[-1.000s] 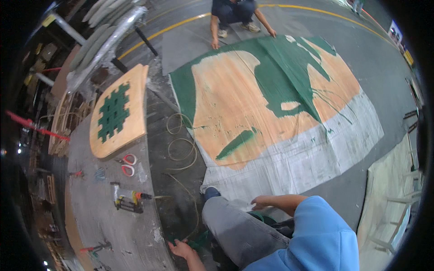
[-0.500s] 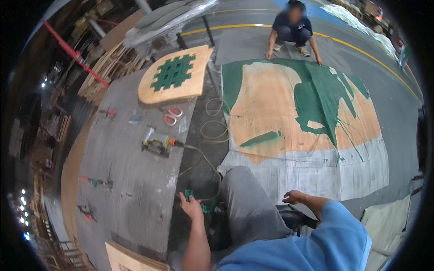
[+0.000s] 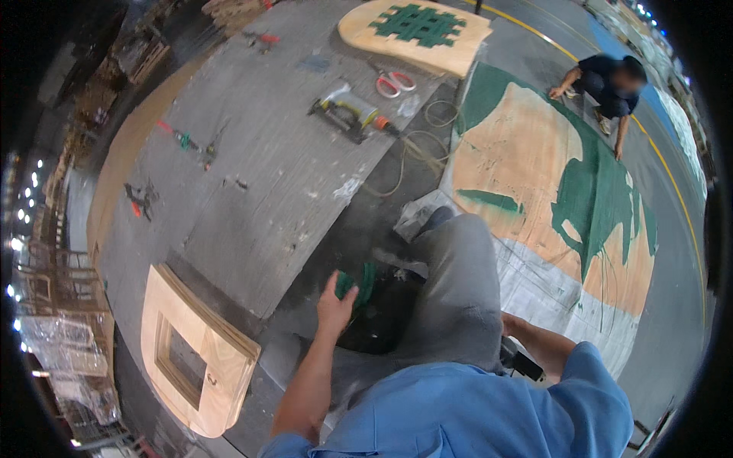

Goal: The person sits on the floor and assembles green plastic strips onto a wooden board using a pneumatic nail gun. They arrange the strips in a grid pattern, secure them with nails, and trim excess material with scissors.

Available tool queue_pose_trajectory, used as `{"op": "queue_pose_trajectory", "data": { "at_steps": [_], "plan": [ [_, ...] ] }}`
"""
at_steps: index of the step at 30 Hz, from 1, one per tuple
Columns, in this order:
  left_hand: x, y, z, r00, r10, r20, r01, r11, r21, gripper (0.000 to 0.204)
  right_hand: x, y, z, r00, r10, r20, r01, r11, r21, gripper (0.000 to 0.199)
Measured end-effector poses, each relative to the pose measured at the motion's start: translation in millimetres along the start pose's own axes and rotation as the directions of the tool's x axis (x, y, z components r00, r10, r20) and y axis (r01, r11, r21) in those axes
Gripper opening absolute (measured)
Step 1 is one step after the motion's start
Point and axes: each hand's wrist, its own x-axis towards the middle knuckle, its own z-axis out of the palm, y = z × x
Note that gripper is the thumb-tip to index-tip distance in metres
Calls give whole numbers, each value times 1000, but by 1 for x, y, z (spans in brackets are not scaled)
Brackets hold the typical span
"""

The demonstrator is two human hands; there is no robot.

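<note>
My left hand point(image 3: 334, 305) reaches down beside my grey-trousered knee point(image 3: 458, 290) and closes around a small green object point(image 3: 360, 284). That object sits at the rim of a dark, shadowed container point(image 3: 382, 324) on the floor. My right forearm point(image 3: 544, 347) in a blue sleeve lies behind the knee. The right hand itself is hidden by the leg, close to a black object point(image 3: 527, 365).
A grey board point(image 3: 259, 175) holds a nail gun point(image 3: 347, 107) with its hose point(image 3: 412, 149), red-handled scissors point(image 3: 393, 80) and small clamps point(image 3: 141, 200). A wooden frame point(image 3: 195, 355) lies lower left. Another person point(image 3: 603, 80) crouches on the large tan and green floor sheet point(image 3: 534, 168).
The view has swung left and down. My left hand has closed on the green object. My right hand has slipped from my thigh to behind the leg.
</note>
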Motion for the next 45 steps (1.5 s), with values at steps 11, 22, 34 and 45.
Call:
{"op": "queue_pose_trajectory", "data": {
  "at_steps": [11, 22, 34, 45],
  "plan": [
    [12, -21, 17, 807, -390, 444, 321, 920, 226, 61, 61, -80, 25, 973, 230, 2, -228, 963, 145, 44],
    [30, -4, 17, 713, -467, 523, 434, 880, 195, 65, 59, -164, 22, 926, 378, 11, -363, 880, 307, 44],
    [16, 20, -7, 672, -442, 594, 438, 884, 162, 68, 37, -186, -19, 938, 342, -56, -303, 888, 345, 44],
    [16, 40, 1, 700, -475, 533, 432, 876, 215, 67, 23, -195, -32, 946, 312, -83, -246, 862, 444, 44]
  ]
}}
